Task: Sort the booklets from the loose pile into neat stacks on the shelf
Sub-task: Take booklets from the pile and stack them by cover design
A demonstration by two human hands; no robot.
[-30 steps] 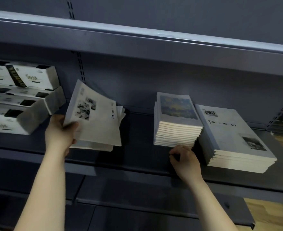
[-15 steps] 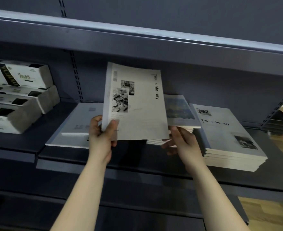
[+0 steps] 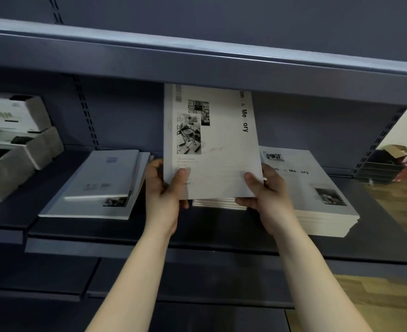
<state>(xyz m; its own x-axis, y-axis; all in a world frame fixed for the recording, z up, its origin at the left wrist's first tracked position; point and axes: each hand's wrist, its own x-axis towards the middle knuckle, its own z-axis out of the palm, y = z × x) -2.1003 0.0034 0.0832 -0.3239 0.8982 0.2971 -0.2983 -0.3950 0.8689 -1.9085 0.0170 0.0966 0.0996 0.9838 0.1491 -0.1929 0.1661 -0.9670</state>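
Both hands on one booklet (image 3: 212, 144). L hand (image 3: 163, 195) grips the lower-left corner, thumb on cover, fingers behind. R hand (image 3: 269, 195) grips the lower-right corner, thumb on cover, fingers curled under the bottom edge. Booklet is up off the shelf (image 3: 209, 231), near upright, long axis running up from the hands, top edge close under the upper shelf (image 3: 197, 63) lip.

Cover: white, b/w photo collage + barcode upper left, "Tim & Memory" printed sideways down the right edge.

Key relation: T&M stack (image 3: 317, 188) w/ same title lies just right of the R hand, flat, long axis front-to-back. R hand is nearer, so prob an R-led move: tip flat, shift right, set on top. Title runs across on the stack's top cover, so this may be the other face and need a flip; can't tell.

Mid stack (image 3: 217, 203) sits behind the hands, mostly hidden by the booklet. Loose pile (image 3: 94, 188) is left of the L hand, skewed. Boxes (image 3: 25, 144) further left.
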